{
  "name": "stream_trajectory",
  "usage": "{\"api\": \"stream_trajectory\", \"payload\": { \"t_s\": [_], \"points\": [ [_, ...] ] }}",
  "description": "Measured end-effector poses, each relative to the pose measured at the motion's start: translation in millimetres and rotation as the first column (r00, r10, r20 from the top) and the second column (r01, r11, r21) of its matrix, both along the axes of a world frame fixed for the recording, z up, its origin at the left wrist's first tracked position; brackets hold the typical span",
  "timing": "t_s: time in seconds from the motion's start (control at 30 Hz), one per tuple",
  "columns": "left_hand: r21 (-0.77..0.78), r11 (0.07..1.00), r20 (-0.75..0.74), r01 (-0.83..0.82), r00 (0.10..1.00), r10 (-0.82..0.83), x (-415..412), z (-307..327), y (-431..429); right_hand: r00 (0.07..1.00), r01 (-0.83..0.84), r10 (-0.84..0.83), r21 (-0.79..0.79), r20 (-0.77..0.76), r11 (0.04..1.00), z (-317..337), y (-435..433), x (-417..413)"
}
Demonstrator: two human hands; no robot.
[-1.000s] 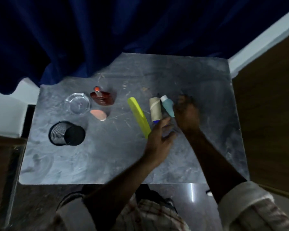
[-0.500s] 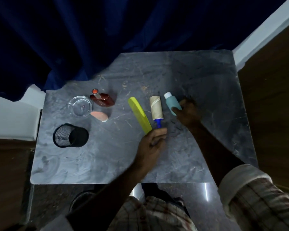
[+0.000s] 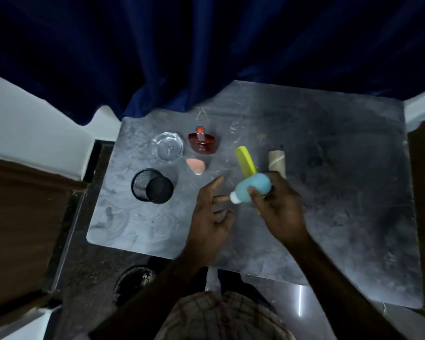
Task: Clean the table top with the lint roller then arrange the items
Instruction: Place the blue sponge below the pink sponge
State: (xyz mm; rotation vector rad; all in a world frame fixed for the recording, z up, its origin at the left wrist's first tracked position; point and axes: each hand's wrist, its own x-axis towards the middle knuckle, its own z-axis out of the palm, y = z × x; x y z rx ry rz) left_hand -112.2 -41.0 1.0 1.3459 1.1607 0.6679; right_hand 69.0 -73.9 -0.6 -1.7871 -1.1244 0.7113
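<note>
Left hand is open w/ fingers spread just above the bench. Right hand grips a teal bottle, cap pointing left. Behind it: yellow comb, lint roller lying on bench.

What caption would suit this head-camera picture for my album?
Right hand lifts a blue bottle above a grey table, left hand open beside it.
</note>
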Motion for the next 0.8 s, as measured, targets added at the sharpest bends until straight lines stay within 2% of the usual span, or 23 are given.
{"api": "stream_trajectory", "payload": {
  "t_s": [0.07, 0.17, 0.33, 0.6, 0.8],
  "points": [
    [0.050, 0.999, -0.038, 0.002, 0.999, 0.000, -15.6, -3.7, 9.1, 0.984, -0.115, 0.115, -0.013, 0.135, 0.993, -4.2, 17.1, -24.8],
    [0.089, 0.996, -0.136, -0.003, 0.991, 0.015, -38.6, -17.3, 23.9, 0.940, -0.238, 0.248, -0.071, 0.234, 0.969, -8.8, 46.9, -51.1],
    [0.035, 0.997, -0.154, -0.071, 0.985, 0.076, -51.0, -33.5, 37.1, 0.871, -0.381, 0.411, -0.158, 0.269, 0.911, -33.5, 74.5, -77.7],
    [-0.019, 0.993, -0.121, -0.119, 0.986, 0.115, -68.2, -55.9, 36.3, 0.818, -0.430, 0.476, -0.207, 0.324, 0.879, -56.4, 79.4, -99.0],
    [-0.077, 0.996, -0.096, -0.045, 0.995, 0.037, -75.3, -70.6, 30.5, 0.796, -0.425, 0.487, -0.241, 0.359, 0.873, -51.5, 64.8, -101.6]
  ]
}}
